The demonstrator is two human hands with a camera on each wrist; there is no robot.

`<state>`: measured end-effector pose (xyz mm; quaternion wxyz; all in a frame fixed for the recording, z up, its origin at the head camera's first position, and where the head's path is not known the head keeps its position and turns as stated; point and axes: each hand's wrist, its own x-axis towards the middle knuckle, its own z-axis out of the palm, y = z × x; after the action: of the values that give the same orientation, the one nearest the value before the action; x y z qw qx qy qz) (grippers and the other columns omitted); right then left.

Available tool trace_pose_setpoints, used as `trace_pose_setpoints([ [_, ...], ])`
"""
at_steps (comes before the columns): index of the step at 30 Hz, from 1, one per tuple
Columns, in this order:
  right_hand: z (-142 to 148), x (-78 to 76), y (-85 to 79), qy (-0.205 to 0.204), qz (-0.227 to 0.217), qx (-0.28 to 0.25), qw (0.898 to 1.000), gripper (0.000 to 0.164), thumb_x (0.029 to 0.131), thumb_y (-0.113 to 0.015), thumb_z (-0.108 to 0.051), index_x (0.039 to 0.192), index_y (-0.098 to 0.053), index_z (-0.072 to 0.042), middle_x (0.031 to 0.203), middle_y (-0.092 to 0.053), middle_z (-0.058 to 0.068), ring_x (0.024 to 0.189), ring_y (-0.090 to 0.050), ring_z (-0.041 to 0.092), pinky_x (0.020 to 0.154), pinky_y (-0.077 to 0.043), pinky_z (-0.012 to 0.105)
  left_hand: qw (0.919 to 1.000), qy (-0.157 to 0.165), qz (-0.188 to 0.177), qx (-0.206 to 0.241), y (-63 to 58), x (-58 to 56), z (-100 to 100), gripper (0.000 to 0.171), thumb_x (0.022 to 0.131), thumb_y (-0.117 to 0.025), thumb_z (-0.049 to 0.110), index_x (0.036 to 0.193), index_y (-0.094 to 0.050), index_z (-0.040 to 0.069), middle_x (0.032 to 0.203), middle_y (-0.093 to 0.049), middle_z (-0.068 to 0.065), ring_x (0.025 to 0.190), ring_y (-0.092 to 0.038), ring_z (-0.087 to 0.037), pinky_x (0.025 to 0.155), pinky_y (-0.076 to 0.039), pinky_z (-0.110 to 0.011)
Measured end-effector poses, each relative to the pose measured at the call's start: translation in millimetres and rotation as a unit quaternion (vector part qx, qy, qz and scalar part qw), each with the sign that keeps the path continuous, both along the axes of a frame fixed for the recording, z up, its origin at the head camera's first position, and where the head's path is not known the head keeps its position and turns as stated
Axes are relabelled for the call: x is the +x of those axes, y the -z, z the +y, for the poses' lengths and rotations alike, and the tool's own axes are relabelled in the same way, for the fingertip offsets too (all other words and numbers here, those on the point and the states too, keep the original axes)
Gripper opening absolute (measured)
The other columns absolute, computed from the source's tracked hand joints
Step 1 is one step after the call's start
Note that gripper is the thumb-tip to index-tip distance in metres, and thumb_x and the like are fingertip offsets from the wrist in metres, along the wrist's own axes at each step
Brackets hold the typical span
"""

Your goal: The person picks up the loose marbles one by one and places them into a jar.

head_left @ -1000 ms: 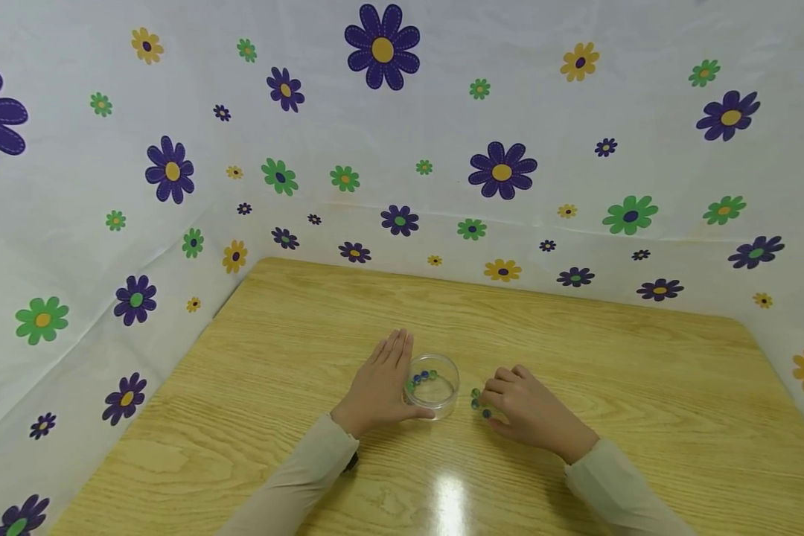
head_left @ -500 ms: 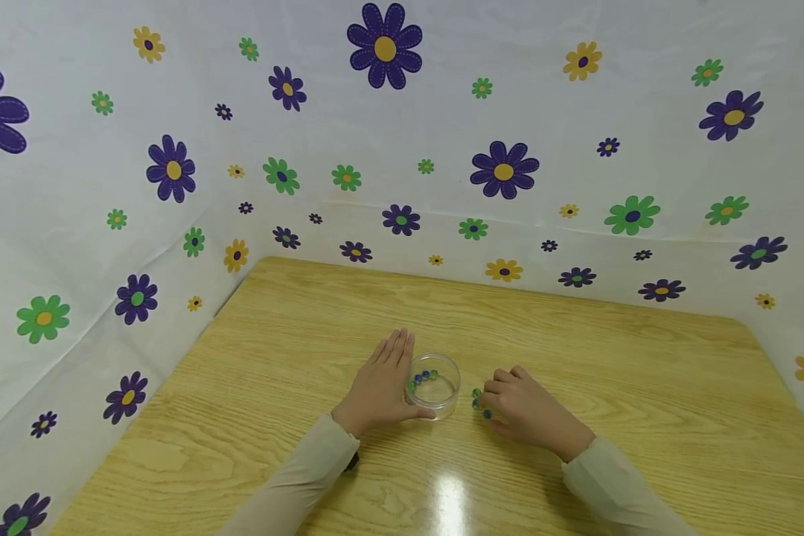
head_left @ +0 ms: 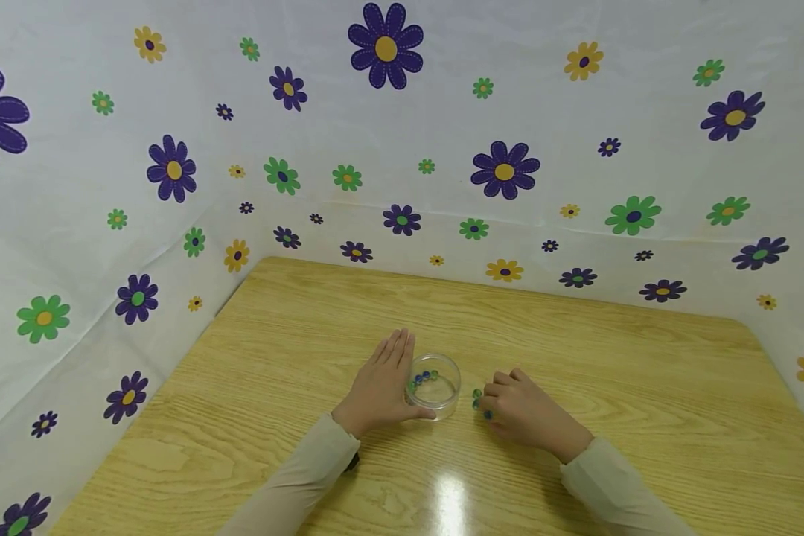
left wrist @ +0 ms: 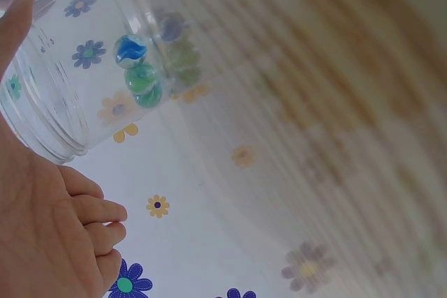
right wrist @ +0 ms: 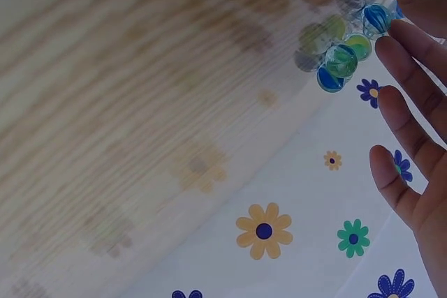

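A clear round jar (head_left: 447,408) stands upright on the table with several blue and green marbles (left wrist: 131,51) inside. My left hand (head_left: 378,387) rests along the jar's left side, its fingers straight and its thumb stretched across the near side. To the right of the jar lie several loose glass marbles (right wrist: 341,61), green and blue. My right hand (head_left: 532,413) is low over the table beside them. In the right wrist view its thumb and index fingertip are right at a blue-swirled marble (right wrist: 377,19), with the other fingers loosely extended.
The wooden table (head_left: 295,320) reaches back to a white cloth (head_left: 435,134) printed with flowers, which also hangs at the left and right. A dark object (head_left: 352,461) shows beneath the left wrist.
The right hand has shifted slightly left, its thumb and fingers drawing closer to the nearest blue marble. The left hand and the jar hold their place.
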<state>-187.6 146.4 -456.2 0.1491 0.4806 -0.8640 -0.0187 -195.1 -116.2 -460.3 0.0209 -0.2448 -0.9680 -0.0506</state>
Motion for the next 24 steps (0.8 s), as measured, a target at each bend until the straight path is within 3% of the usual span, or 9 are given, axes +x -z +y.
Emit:
trace_pose_setpoints([
  [13, -0.6, 0.1, -0.8, 0.004, -0.005, 0.006, 1.000, 0.022, 0.068, -0.083, -0.028, 0.084, -0.071, -0.019, 0.081, -0.066, -0.007, 0.073, -0.049, 0.010, 0.064, -0.038, 0.025, 1.0000, 0.002, 0.004, -0.001, 1.7, -0.3, -0.1, 0.121, 0.070, -0.059, 0.075, 0.148, -0.014, -0.006, 0.156, -0.016, -0.022, 0.146, -0.013, -0.030, 0.119, -0.017, -0.041],
  [24, -0.8, -0.4, 1.1, 0.004, -0.012, 0.018, 1.000, 0.013, 0.071, -0.080, -0.023, 0.080, -0.070, -0.020, 0.079, -0.066, -0.008, 0.069, -0.046, 0.009, 0.061, -0.031, 0.023, 1.0000, 0.003, 0.002, 0.006, 0.0, 1.5, -0.2, 0.119, 0.071, -0.059, 0.074, 0.148, -0.015, -0.006, 0.156, -0.017, -0.021, 0.146, -0.014, -0.030, 0.120, -0.016, -0.041],
])
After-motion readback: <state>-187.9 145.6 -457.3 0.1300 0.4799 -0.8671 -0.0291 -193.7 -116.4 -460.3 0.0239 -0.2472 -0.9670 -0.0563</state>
